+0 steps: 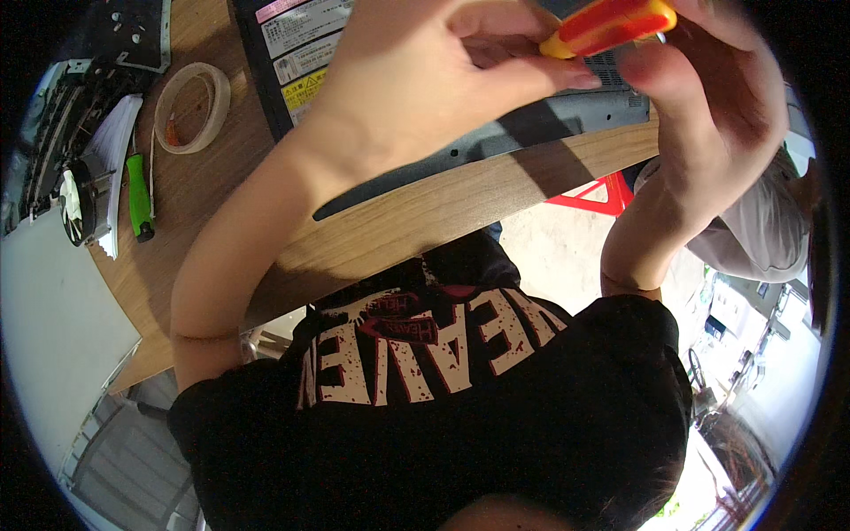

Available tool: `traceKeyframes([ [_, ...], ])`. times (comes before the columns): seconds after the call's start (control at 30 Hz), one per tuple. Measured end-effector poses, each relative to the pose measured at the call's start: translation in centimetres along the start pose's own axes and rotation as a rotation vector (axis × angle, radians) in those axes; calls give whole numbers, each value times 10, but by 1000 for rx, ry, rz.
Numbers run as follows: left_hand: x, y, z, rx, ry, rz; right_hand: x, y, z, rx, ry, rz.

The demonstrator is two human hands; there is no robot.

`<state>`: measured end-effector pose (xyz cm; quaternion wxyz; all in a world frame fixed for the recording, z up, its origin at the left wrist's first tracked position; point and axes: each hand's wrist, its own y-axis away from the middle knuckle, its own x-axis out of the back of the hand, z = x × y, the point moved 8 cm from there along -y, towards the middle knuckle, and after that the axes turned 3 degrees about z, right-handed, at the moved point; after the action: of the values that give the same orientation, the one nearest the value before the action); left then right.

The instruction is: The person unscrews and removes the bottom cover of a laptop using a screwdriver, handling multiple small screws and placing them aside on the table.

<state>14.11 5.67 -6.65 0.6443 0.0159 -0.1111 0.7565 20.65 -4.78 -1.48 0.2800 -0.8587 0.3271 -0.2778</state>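
Observation:
A screwdriver with a red and orange handle [611, 25] is held at the top of the view, above the dark grey underside of a laptop [496, 133] that lies on a wooden table [398, 221]. My left hand [425, 71] pinches the handle's left end between thumb and fingers. My right hand [708, 106] curls around the handle's right end from the right. The screwdriver's shaft and tip are hidden behind my hands. Several stickers [301, 35] show on the laptop's underside.
A roll of beige tape [192, 108], a green-handled tool [139, 199] and a small fan part [75, 203] lie on the table's left. Dark disassembled parts [124, 31] sit top left. A red stool [602, 195] and a person in grey [753, 230] are at right.

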Motion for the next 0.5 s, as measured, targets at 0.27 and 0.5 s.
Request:
traceKeyframes([
  [0.27, 12, -5, -8, -230, -26, -86, 3, -6, -1, -23, 8, -255],
  [0.5, 16, -11, -10, -318, -80, -31, 12, -11, 22, -130, -55, -305],
])
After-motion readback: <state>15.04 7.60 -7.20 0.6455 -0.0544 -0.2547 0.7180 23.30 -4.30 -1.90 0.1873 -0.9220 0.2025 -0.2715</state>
